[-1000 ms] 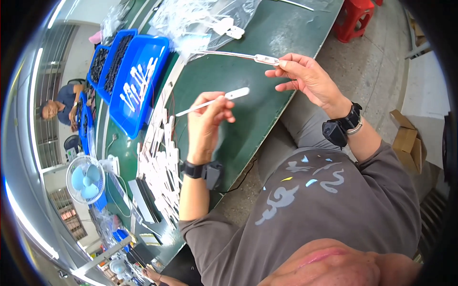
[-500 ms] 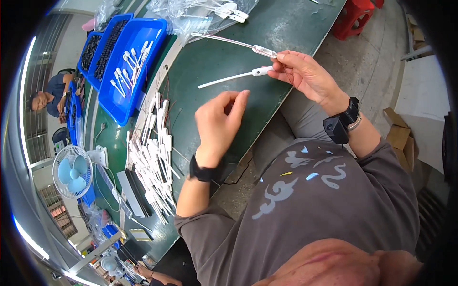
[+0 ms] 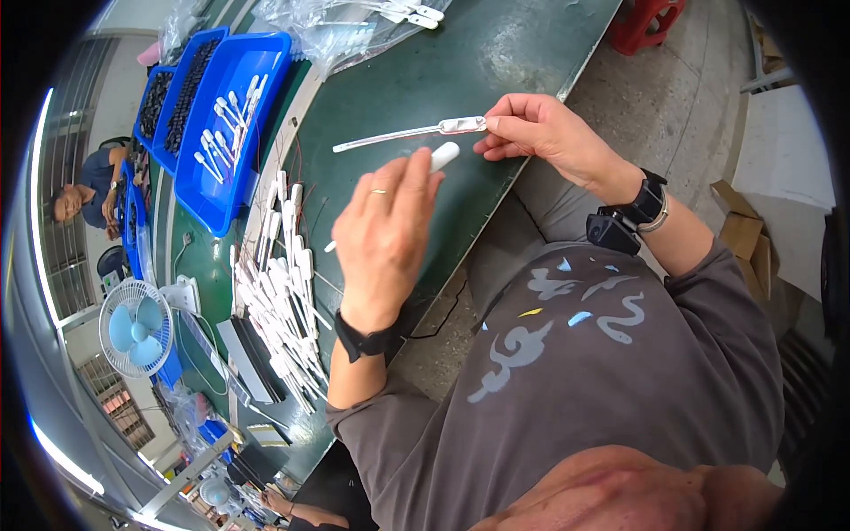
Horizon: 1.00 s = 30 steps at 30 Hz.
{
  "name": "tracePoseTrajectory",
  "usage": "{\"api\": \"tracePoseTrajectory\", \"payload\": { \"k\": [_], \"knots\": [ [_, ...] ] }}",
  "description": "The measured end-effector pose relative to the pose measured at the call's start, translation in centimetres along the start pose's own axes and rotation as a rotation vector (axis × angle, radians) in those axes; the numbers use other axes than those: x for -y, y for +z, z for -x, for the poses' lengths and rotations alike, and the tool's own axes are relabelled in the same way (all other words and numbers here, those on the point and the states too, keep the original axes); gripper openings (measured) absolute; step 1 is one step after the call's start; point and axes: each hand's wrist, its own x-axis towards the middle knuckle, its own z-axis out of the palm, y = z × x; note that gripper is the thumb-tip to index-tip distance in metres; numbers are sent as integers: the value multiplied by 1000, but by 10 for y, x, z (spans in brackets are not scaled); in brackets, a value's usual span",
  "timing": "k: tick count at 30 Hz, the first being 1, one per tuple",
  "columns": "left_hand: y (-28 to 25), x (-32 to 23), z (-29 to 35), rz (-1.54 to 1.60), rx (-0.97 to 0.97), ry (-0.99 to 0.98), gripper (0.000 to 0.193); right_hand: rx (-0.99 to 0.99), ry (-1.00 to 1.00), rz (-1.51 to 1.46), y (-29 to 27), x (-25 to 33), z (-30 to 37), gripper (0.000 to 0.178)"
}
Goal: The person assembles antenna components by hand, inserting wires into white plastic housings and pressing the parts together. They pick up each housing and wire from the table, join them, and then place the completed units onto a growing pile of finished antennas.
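My right hand [image 3: 540, 133] pinches the wide end of a long, thin white plastic strip [image 3: 403, 134] and holds it level above the dark green table [image 3: 496, 62]. My left hand [image 3: 385, 234] hovers just below it, back toward the camera, gripping a second white stick [image 3: 443, 156]; its rounded end shows past my fingers and its thin tip pokes out by my palm. The two pieces are close but apart. A black band sits on each wrist.
A heap of similar white sticks [image 3: 283, 283] lies at the table's left. Blue trays [image 3: 226, 115] hold more sticks and dark parts. Clear plastic bags [image 3: 354, 22] lie at the far end. A small fan [image 3: 133, 327], a seated person [image 3: 84, 190] and a red stool [image 3: 646, 22] surround the table.
My left hand let go of its first stick, swung down over the table and came back up holding a white stick. My right hand kept its strip and shifted slightly toward me.
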Motion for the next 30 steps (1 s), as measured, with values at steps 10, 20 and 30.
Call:
{"api": "tracePoseTrajectory", "payload": {
  "k": [10, 20, 30],
  "knots": [
    [18, 9, -7, 72, -60, 188, 29, 94, -84, 253, 3, 4, 7, 17],
    [29, 4, -1, 156, -129, 159, 28, 122, -146, 389, 7, 16, 24, 13],
    [25, -13, 4, 120, -131, 87, 30, 124, -174, 353, 10, 19, 32, 9]
  ]
}}
